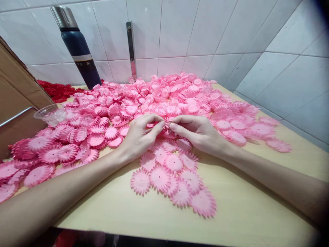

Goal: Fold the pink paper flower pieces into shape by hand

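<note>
My left hand (145, 132) and my right hand (196, 132) meet at the middle of the table, thumbs and forefingers pinched with the fingertips nearly touching. Whatever sits between the fingertips is too small and too covered to name. Under and in front of them lie loose pink fabric flower pieces (174, 163), flat and round with notched edges and a small hole in the centre. Behind both hands spreads a large heap of the same pink flower pieces (164, 91).
A dark blue bottle (80, 51) with a steel cap stands at the back left near red pieces (58, 90). A cardboard box (20, 82) and a clear plastic cup (50, 115) are at the left. White tiled walls (180, 31) border the pale table (115, 206).
</note>
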`<action>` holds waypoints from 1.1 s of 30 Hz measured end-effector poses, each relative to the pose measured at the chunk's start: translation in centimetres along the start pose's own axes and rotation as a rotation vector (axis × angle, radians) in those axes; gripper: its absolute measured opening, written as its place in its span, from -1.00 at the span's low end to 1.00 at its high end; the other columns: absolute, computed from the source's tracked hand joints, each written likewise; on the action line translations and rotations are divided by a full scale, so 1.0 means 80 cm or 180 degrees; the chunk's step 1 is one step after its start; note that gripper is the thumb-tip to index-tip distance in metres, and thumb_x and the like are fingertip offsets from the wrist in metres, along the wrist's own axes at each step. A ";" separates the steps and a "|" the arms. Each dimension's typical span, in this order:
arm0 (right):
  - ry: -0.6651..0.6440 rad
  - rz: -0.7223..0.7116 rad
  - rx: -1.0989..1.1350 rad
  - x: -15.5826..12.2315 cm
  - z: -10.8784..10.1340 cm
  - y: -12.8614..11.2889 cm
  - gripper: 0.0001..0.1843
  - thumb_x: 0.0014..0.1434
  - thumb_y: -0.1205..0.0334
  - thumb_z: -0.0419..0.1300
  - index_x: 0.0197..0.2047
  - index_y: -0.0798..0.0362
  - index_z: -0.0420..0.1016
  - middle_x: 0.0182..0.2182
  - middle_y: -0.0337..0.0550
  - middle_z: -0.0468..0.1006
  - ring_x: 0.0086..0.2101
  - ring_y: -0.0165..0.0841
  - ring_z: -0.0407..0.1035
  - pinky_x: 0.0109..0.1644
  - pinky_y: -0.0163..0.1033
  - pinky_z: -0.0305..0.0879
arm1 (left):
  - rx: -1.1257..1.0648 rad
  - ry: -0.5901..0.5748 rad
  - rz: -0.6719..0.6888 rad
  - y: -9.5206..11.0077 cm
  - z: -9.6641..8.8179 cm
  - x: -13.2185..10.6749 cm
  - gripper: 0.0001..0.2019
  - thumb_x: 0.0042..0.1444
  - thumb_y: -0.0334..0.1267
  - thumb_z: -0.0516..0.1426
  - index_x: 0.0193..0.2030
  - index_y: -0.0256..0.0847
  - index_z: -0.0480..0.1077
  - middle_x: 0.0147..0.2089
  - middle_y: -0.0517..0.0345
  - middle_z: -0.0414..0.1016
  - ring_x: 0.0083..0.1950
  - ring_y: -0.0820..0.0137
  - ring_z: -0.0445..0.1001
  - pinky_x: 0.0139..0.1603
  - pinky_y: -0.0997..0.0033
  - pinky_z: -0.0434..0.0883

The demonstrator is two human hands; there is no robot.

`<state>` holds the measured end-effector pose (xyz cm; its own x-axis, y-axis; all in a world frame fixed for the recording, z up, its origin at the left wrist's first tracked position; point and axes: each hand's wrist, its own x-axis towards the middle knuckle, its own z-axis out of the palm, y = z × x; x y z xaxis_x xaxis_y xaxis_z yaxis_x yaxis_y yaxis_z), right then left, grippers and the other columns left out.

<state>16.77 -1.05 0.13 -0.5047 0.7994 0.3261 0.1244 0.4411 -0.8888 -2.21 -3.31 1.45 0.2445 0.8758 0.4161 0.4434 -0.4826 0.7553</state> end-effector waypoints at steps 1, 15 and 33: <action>-0.0001 0.0011 0.0012 0.000 0.000 -0.001 -0.75 0.20 0.07 0.21 -0.16 0.03 0.58 -0.29 -0.15 0.59 -0.32 -0.37 0.47 -0.27 -0.26 0.44 | 0.0005 -0.0004 0.0000 0.000 0.000 0.000 -0.87 0.18 -0.26 0.12 -0.30 -0.23 0.47 -0.26 0.09 0.55 -0.20 0.36 0.47 -0.18 0.39 0.39; -0.0060 0.0010 -0.0056 0.000 0.001 -0.001 -0.81 0.21 0.12 0.18 -0.28 0.05 0.54 -0.36 -0.18 0.55 -0.38 -0.39 0.42 -0.33 -0.27 0.38 | 0.0078 -0.0004 0.0171 -0.001 0.001 0.000 -0.85 0.16 -0.21 0.16 -0.34 -0.23 0.49 -0.29 0.09 0.55 -0.23 0.35 0.48 -0.18 0.38 0.39; 0.0169 0.0018 -0.0059 0.000 0.001 -0.002 -0.85 0.17 0.15 0.23 -0.30 0.05 0.53 -0.39 -0.20 0.56 -0.38 -0.39 0.45 -0.32 -0.27 0.41 | 0.0145 0.0018 0.0143 0.001 0.000 -0.001 -0.82 0.17 -0.22 0.14 -0.35 -0.25 0.49 -0.28 0.07 0.55 -0.23 0.36 0.48 -0.16 0.35 0.41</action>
<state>16.67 -1.19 0.25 -0.4580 0.8222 0.3380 0.1433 0.4436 -0.8847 -2.21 -3.38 1.46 0.2603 0.8532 0.4520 0.4708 -0.5209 0.7120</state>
